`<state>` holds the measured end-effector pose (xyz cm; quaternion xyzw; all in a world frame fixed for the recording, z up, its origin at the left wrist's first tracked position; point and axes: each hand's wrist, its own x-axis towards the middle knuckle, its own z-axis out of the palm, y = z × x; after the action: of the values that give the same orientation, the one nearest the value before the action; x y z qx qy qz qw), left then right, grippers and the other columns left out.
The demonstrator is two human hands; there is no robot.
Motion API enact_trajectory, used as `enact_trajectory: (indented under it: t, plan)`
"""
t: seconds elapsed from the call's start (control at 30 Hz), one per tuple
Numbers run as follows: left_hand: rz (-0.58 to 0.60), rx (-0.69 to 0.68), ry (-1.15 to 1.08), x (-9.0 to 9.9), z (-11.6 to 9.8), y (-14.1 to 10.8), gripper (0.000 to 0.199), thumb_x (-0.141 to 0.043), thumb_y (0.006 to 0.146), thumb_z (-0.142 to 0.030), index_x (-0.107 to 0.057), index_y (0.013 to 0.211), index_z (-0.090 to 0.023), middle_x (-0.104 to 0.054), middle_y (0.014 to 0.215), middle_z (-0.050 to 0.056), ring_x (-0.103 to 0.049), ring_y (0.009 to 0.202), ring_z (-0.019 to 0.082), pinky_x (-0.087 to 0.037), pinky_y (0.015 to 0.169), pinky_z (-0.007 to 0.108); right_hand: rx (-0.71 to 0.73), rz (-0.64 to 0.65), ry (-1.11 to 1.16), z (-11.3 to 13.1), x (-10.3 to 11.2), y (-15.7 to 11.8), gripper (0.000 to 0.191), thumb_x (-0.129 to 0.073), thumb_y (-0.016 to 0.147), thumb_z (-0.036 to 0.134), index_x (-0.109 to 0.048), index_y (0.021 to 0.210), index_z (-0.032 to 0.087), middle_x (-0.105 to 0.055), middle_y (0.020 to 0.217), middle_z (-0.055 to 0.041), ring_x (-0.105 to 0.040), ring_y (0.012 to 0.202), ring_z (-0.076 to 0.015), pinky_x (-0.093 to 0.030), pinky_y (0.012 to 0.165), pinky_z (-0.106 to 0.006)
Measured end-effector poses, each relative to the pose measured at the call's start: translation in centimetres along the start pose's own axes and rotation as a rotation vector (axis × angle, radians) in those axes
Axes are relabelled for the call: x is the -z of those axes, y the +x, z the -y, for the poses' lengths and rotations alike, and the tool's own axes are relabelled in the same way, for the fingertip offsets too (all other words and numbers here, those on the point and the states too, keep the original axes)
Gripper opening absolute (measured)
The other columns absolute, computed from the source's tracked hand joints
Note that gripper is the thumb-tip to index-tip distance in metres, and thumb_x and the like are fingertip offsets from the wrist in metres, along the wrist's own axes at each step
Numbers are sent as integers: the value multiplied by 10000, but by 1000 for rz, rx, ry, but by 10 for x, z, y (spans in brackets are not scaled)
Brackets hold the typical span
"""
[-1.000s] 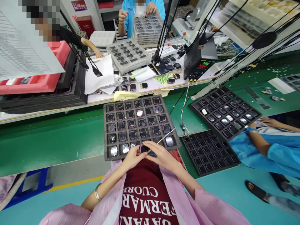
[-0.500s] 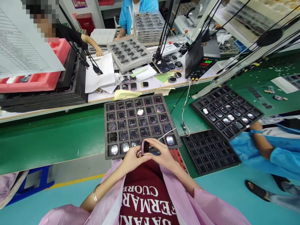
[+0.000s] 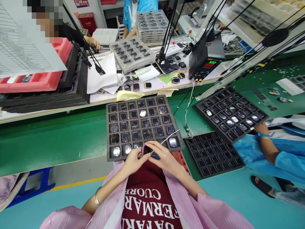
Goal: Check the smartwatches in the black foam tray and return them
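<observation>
A smartwatch body [image 3: 145,149] with a dark screen and a purplish-pink frame is pinched between both hands. My left hand [image 3: 132,161] grips its left side with thumb and fingers. From the right, my right hand [image 3: 164,156] closes on the same watch, fingers over its far edge. A thin white cable [image 3: 170,136] runs from the right hand up across the tray; its near end is hidden by the fingers. Beneath and beyond the hands lies a dark grey foam tray [image 3: 109,140], its pockets filled with similar watch bodies. Part of its front row is covered by the hands.
To the right, two black trays [image 3: 202,109] of watches overlap, near a co-worker's arm [image 3: 268,148]. A power supply [image 3: 206,58] stands on the bench shelf. Stacked foam trays [image 3: 81,86] are at the left. Black cables [image 3: 164,38] hang overhead. Co-workers sit across the bench.
The watch has tilted and shifted slightly left and down in my fingers; my right fingers reach further over it. Across the bench, co-workers' hands have moved a little.
</observation>
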<state>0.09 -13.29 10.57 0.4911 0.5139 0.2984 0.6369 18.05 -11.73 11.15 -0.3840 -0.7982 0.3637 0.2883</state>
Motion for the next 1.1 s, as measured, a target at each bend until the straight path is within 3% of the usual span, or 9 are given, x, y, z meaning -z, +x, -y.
enact_trajectory:
  t: [0.23,0.3,0.4,0.47,0.6,0.73,0.83,0.97,1.1]
  plan:
    - [48,-11,-203,3,-12,-2,377,-648,792,-483,-620,744,-110,-555,646,3,-452,610,112,-342,590,233,-63,-44,157,-4,-9,1,525,-628,875,332,-446,1359,245,-596,1202,-102,-604,1070,-242,-503,935,-399]
    - [66,-7,-228,4,-16,-3,372,-652,795,-476,-637,773,-105,-600,669,21,-482,612,116,-353,593,234,-111,36,288,-14,-11,-1,659,-637,845,483,-386,1400,231,-635,1123,-93,-646,945,-225,-536,840,-367]
    - [69,13,-252,5,-17,-4,368,-634,814,-473,-658,811,-106,-674,712,54,-541,617,130,-383,602,237,-164,175,449,-31,-8,-6,652,-363,916,641,-419,1363,169,-668,967,-78,-666,767,-189,-541,733,-330]
    - [64,26,-266,5,-15,-3,364,-623,824,-474,-660,806,-112,-703,723,69,-583,647,149,-410,627,245,-266,241,308,-42,-2,-11,589,-202,978,576,-562,1191,162,-677,872,-58,-656,701,-167,-519,718,-303]
    - [82,32,-256,3,-9,2,369,-619,825,-481,-662,799,-115,-715,728,79,-620,699,172,-440,687,264,-499,248,-164,-64,19,-26,457,-343,979,465,-619,750,183,-662,706,-49,-618,656,-188,-443,652,-279]
    - [119,4,-203,-4,-6,9,397,-609,823,-506,-653,764,-116,-714,747,91,-622,716,181,-449,708,278,-612,161,-307,-85,40,-48,396,-385,949,360,-562,640,187,-634,631,-80,-608,625,-216,-384,595,-286]
    - [162,-5,-195,-10,-7,14,399,-614,814,-516,-642,760,-122,-708,738,86,-623,706,182,-453,698,280,-638,171,-336,-91,50,-62,349,-437,904,292,-542,585,196,-619,592,-67,-611,591,-216,-379,567,-281]
    - [217,-8,-198,-18,-11,17,391,-615,815,-510,-641,762,-124,-710,738,87,-631,717,184,-456,707,279,-624,126,-347,-73,52,-62,243,-450,897,248,-611,723,192,-661,767,-78,-642,716,-225,-442,647,-295]
    - [218,6,-207,-22,-13,19,387,-613,817,-505,-640,750,-125,-704,723,78,-622,719,182,-454,740,286,-456,-100,-203,-31,48,-46,240,-471,942,336,-596,1096,202,-635,1055,-102,-630,953,-231,-502,827,-342]
